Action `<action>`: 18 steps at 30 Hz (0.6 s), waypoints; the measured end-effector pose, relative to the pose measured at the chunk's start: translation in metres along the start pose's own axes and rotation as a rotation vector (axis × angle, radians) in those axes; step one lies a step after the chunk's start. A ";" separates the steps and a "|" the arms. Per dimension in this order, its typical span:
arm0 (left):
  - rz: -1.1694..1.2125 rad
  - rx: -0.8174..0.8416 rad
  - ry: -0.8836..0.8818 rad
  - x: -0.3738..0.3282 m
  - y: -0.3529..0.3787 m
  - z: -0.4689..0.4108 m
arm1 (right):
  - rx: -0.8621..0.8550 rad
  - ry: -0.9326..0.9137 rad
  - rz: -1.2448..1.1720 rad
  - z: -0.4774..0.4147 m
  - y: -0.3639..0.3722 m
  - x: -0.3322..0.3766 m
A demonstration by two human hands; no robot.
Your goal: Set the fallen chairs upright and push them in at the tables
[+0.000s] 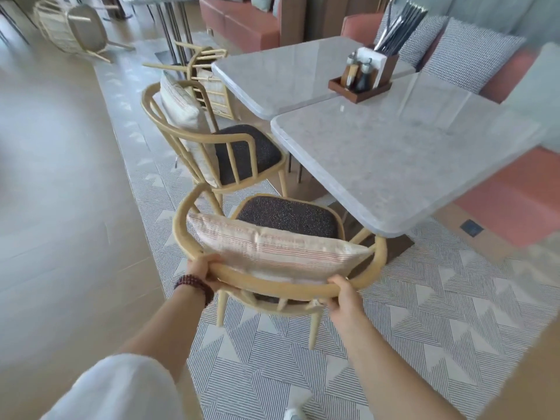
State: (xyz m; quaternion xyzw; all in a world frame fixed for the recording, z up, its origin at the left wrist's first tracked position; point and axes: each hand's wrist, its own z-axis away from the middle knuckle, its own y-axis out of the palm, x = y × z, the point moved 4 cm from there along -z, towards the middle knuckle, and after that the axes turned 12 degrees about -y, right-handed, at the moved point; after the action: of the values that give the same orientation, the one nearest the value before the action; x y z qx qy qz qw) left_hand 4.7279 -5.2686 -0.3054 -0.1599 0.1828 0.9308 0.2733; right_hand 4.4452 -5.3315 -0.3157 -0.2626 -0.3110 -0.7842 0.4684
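The armchair [288,219] was gripped at its rail by left hand [201,269] and right hand [342,298]; an even push under the surface [409,165] was advisable.

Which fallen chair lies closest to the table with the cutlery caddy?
The tipped chair at the corner of that table; the other fallen chair lies farther off, top left.

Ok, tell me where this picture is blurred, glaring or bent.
Head view: wide-angle distortion bows the edges of the near table; blur smears the left floor and the bench at right; light glares off the far table; the held chair, left hand and right hand are fairly sharp.
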 end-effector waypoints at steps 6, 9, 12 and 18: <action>-0.029 -0.032 -0.015 -0.016 -0.019 -0.016 | -0.029 0.049 -0.004 0.004 0.018 -0.027; 0.016 -0.071 -0.023 -0.013 -0.037 -0.023 | -0.036 0.068 -0.008 0.008 0.018 -0.044; 0.001 -0.050 -0.054 -0.007 -0.045 -0.024 | -0.042 0.069 -0.063 0.012 0.018 -0.052; 0.048 0.012 -0.028 -0.009 -0.046 -0.018 | -0.002 0.079 -0.186 0.016 0.022 -0.047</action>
State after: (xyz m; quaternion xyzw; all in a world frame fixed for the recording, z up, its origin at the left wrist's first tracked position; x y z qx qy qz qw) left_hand 4.7650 -5.2448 -0.3293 -0.1409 0.1882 0.9380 0.2545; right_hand 4.4870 -5.3012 -0.3327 -0.2021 -0.3147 -0.8343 0.4050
